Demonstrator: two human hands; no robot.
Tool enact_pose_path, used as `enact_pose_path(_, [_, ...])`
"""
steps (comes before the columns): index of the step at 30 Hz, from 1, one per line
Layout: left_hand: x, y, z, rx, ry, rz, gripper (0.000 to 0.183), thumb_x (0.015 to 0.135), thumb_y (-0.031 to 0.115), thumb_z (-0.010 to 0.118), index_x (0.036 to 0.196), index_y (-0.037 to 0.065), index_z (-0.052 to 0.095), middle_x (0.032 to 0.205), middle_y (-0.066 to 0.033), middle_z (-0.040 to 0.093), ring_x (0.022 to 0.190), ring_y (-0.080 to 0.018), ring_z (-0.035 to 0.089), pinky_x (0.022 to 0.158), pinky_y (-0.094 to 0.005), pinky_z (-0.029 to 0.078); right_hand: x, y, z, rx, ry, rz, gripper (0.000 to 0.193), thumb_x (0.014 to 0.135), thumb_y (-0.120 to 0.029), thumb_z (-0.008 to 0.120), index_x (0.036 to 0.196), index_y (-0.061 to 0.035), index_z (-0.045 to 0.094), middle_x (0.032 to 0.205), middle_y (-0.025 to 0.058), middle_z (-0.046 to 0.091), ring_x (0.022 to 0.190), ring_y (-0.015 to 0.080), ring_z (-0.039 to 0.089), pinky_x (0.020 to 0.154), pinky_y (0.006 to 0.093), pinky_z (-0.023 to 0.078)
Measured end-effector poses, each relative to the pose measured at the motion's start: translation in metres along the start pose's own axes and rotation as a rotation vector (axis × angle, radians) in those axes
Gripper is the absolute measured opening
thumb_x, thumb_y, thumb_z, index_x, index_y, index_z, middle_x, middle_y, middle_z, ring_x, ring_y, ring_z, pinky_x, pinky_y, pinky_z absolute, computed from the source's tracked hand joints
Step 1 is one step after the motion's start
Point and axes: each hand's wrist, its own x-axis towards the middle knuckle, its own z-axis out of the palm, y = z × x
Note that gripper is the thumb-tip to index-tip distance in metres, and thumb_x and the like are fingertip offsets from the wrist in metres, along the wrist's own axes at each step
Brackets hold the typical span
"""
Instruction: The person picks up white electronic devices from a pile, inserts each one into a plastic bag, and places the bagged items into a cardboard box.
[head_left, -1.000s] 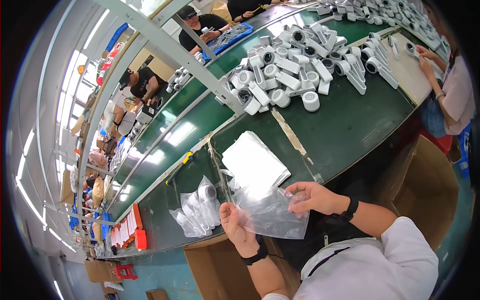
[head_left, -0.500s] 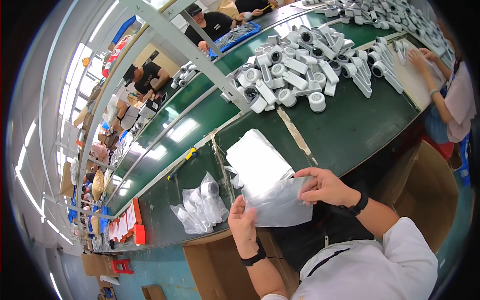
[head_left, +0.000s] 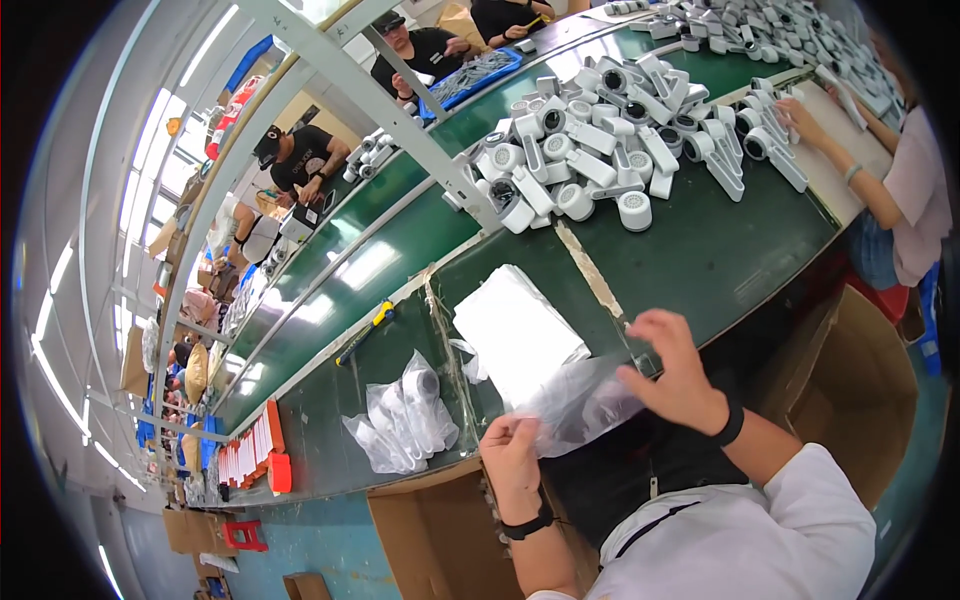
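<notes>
A clear plastic bag [head_left: 585, 412] hangs at the table's near edge, in front of my body. My left hand [head_left: 512, 462] pinches its left end between thumb and fingers. At the bag's right end, my right hand [head_left: 688, 378] has its fingers spread apart and nothing visible in them. Just beyond the bag lies a stack of flat white bags or sheets [head_left: 512, 325], partly covered by it. Left of the stack, several white devices in clear bags [head_left: 412, 412] rest side by side.
A large heap of white handheld devices with round heads [head_left: 600, 150] covers the table's far part. A yellow-and-black hand tool [head_left: 378, 318] lies left. Open cardboard boxes [head_left: 850, 385] stand below the edge. A co-worker's arm [head_left: 850, 170] reaches in at right.
My right hand has come off the bag's right end and moved slightly up and right, its fingers spreading. My left hand has shifted right, still pinching the bag, which has crumpled.
</notes>
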Motion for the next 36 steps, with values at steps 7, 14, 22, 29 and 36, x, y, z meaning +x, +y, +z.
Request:
enact_pose_path(7, [-0.016,-0.010,0.045,-0.039,-0.138,-0.038,0.014,0.083,-0.002,0.071,0.090,0.004,0.060,0.089,-0.0060,0.066,0.079,-0.0151,0.064,0.077,-0.0294,0.053,-0.013,-0.025,0.022,0.598,-0.522,0.231,0.029,0.083,-0.026,0.077,0.094,-0.0010,0.065,0.079,0.0050,0.063,0.069,0.0118,0.059,0.062,0.0276,0.048])
enact_pose_path(14, [-0.015,-0.008,0.034,-0.437,-0.100,-0.144,0.006,0.093,0.008,0.062,0.094,0.007,0.057,0.094,-0.0066,0.066,0.084,-0.0185,0.062,0.079,-0.0326,0.052,-0.025,0.004,0.034,0.956,-0.435,0.585,0.021,0.092,-0.018,0.065,0.105,-0.0019,0.067,0.084,-0.0011,0.067,0.071,0.0044,0.057,0.066,0.0235,0.049])
enact_pose_path(22, [-0.026,0.014,0.050,-0.112,0.279,0.050,0.009,0.097,0.015,0.053,0.089,0.015,0.050,0.070,0.0036,0.042,0.056,-0.0078,0.039,0.048,-0.0224,0.031,0.022,0.039,-0.019,0.523,-0.355,0.268,0.024,0.084,-0.017,0.073,0.103,-0.0024,0.068,0.090,0.0031,0.068,0.077,0.0086,0.061,0.066,0.0252,0.050])
enact_pose_path(29, [-0.037,0.015,0.042,-0.061,0.195,0.207,0.011,0.098,0.017,0.056,0.094,0.010,0.047,0.065,0.0014,0.047,0.048,-0.0069,0.041,0.039,-0.0227,0.030,0.078,0.205,-0.079,-0.673,0.440,0.249,0.040,0.080,-0.025,0.070,0.112,-0.0035,0.058,0.099,0.0166,0.064,0.101,0.0331,0.057,0.082,0.0425,0.051])
enact_pose_path(36, [-0.037,0.011,0.049,-0.061,0.157,0.170,0.010,0.098,0.014,0.056,0.095,0.008,0.049,0.066,-0.0005,0.050,0.050,-0.0087,0.045,0.042,-0.0242,0.036,0.109,0.276,-0.090,-0.747,0.234,0.622,0.032,0.082,-0.028,0.068,0.097,-0.0042,0.053,0.088,0.0195,0.067,0.082,0.0410,0.066,0.070,0.0517,0.053])
